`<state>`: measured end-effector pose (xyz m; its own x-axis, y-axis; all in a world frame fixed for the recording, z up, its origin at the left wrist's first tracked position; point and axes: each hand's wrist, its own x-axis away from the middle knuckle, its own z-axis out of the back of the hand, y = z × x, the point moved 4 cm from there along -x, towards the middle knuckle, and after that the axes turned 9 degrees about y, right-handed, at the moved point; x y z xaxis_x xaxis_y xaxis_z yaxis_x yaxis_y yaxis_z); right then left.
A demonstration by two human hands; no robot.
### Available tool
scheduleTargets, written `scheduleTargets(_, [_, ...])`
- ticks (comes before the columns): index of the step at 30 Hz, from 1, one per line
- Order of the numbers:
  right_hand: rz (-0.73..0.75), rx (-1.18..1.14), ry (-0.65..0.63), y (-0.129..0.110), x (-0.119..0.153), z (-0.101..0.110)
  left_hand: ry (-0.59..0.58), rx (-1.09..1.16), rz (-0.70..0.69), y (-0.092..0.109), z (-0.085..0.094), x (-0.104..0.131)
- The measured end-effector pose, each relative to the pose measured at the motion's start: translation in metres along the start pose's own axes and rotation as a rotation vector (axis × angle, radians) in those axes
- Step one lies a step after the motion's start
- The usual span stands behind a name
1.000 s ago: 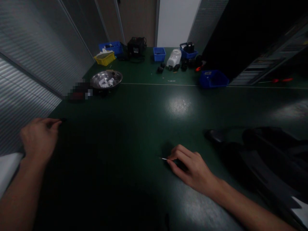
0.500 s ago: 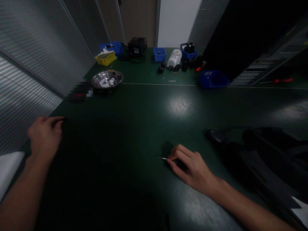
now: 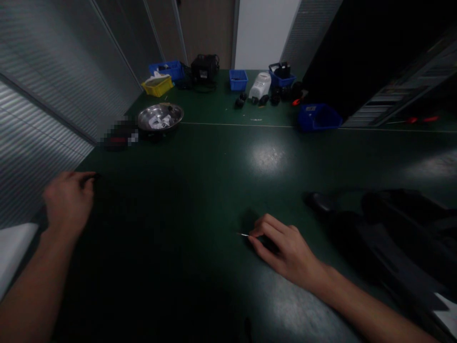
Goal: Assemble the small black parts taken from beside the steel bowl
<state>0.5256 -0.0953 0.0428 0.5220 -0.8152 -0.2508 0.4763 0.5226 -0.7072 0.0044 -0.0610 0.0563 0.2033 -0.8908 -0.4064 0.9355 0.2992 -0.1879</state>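
My right hand (image 3: 280,243) is low over the dark green table (image 3: 200,190), its thumb and fingertips pinched on a thin shiny metal piece (image 3: 244,234) that points left. The piece is too small to name closely. At the left edge of the table my left hand (image 3: 69,197) is also closed in a pinch. A small dark object (image 3: 97,176) pokes out between its fingertips, its kind unclear in the dim light.
Far left stands a metal bowl (image 3: 178,119) holding crumpled white bits. Behind are a yellow bin (image 3: 159,89), blue bins (image 3: 238,82), and a white vented housing (image 3: 260,86). A blue tray (image 3: 317,119) and a black mouse (image 3: 320,202) are at right, beside a dark bulky object (image 3: 389,238).
Both hands hold the same pinches in nearly the same places. The whole view has shifted very slightly.
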Motion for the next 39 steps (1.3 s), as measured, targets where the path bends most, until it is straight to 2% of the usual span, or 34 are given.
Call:
scheduleTargets(4, [0.001, -0.008, 0.001, 0.000, 0.000, 0.000, 0.015, 0.009, 0.017, -0.005, -0.004, 0.001])
scheduleTargets(8, [0.001, -0.003, 0.000, 0.000, -0.001, 0.000, 0.025, 0.054, 0.133, -0.017, -0.011, -0.001])
scheduleTargets(11, [-0.004, 0.002, 0.012, -0.001, -0.001, 0.001, 0.035, 0.166, 0.192, -0.007, -0.006, 0.000])
scheduleTargets(13, [-0.010, -0.003, 0.031, -0.002, -0.002, 0.001, 0.076, 0.323, 0.135, 0.024, 0.008, 0.003])
scheduleTargets(14, [-0.016, -0.007, 0.044, -0.003, -0.002, 0.001, 0.093, 0.439, 0.061, 0.048, 0.018, 0.007])
scheduleTargets(17, [-0.045, 0.000, 0.092, -0.004, -0.007, 0.002, -0.014, 0.837, -0.236, 0.141, 0.051, 0.025])
scheduleTargets(20, [-0.078, 0.039, 0.128, -0.006, -0.014, 0.005, -0.219, 1.132, -0.498, 0.231, 0.077, 0.048])
scheduleTargets(22, [-0.099, 0.066, 0.143, -0.005, -0.019, 0.007, -0.320, 1.258, -0.587, 0.271, 0.084, 0.057])
scheduleTargets(24, [-0.116, 0.086, 0.155, -0.003, -0.020, 0.009, -0.398, 1.319, -0.570, 0.291, 0.081, 0.062])
scheduleTargets(26, [-0.124, 0.101, 0.149, 0.001, -0.019, 0.010, -0.450, 1.322, -0.490, 0.297, 0.075, 0.063])
scheduleTargets(29, [-0.125, 0.109, 0.132, 0.007, -0.015, 0.010, -0.494, 1.303, -0.421, 0.295, 0.069, 0.064])
scheduleTargets(35, [-0.131, 0.110, 0.090, 0.007, -0.013, 0.010, -0.454, 1.337, -0.542, 0.296, 0.077, 0.063])
scheduleTargets(39, [-0.123, 0.114, 0.082, 0.004, -0.016, 0.010, -0.450, 1.365, -0.570, 0.297, 0.079, 0.064])
